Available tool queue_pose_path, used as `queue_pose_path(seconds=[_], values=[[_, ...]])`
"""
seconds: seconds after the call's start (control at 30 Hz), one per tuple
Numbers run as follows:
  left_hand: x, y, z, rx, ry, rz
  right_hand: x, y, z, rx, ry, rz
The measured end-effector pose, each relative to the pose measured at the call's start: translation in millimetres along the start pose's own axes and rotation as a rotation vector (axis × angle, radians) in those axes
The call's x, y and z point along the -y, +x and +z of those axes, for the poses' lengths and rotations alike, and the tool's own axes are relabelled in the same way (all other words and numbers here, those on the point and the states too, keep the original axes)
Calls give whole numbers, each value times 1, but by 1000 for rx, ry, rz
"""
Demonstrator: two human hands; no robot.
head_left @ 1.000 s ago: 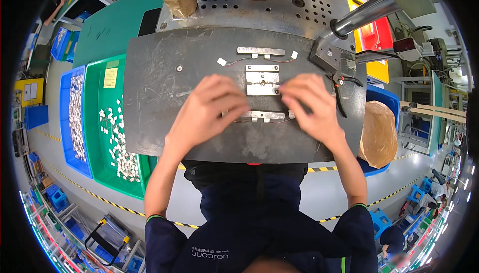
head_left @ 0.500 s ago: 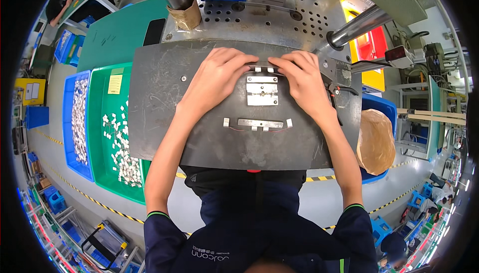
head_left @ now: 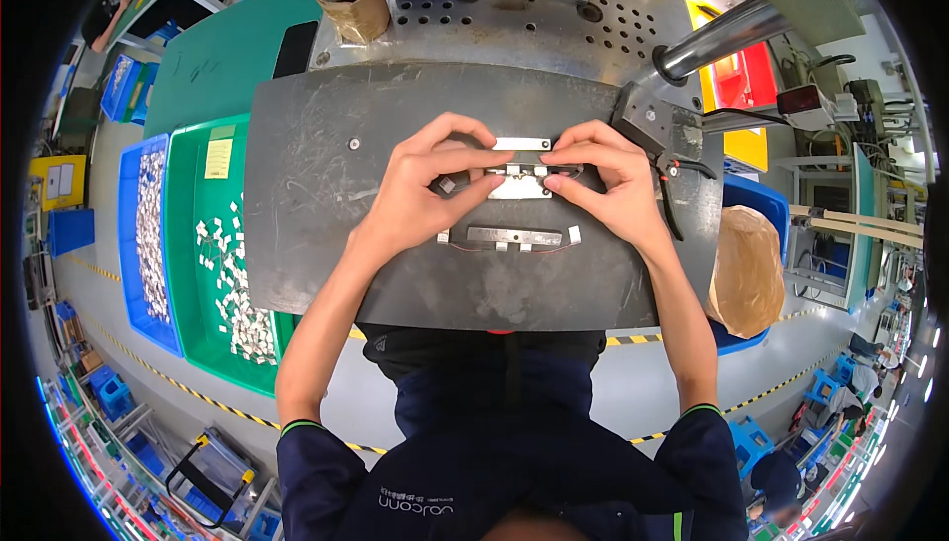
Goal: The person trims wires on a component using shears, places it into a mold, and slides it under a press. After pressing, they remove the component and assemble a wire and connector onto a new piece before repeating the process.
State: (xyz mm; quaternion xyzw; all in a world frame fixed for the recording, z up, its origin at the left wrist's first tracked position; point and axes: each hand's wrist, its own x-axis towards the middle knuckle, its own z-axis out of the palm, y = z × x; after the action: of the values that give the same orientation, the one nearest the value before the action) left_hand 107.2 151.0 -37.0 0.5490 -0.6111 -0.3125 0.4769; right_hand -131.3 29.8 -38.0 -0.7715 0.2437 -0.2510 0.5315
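Note:
My left hand (head_left: 403, 190) and my right hand (head_left: 615, 185) meet over a small metal fixture (head_left: 520, 190) on the dark board. Between their pinched fingertips is a thin wire harness with two small white connectors (head_left: 512, 171) in its middle. The harness lies across the fixture's central slot, touching it or just above; I cannot tell which. Closer to me on the board, a metal bar (head_left: 514, 236) has another wire harness along it, with a white connector (head_left: 573, 234) at each end. My fingers partly hide the fixture's sides.
The dark board (head_left: 306, 215) sits before a perforated metal press bed (head_left: 435, 37). To the left stand a green bin (head_left: 208, 274) and a blue bin (head_left: 133, 244) holding many white connectors. Pliers (head_left: 672, 195) lie at right, near a paper-lined blue bin (head_left: 751, 195).
Both hands have drawn toward me, bringing the wire harness from the fixture's far edge to over its middle. The harness on the metal bar stays put. The view has shifted slightly.

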Motion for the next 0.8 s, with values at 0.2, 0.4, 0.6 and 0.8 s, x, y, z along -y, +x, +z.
queue_pose_path(seconds=[0.2, 0.4, 0.6, 0.8], values=[[3, 5, -6, -44, 263, 211, 3, 5, -2, -27, -323, -188], [3, 1, -2, -1, 109, 28, -2, 0, 6, -52, -174, -154], [0, 6, 2, 43, -47, -109, 9, 4, 13, -75, -214, 4], [-8, 10, 6, 8, 268, -14, 12, 9, 15, -157, -322, -85]])
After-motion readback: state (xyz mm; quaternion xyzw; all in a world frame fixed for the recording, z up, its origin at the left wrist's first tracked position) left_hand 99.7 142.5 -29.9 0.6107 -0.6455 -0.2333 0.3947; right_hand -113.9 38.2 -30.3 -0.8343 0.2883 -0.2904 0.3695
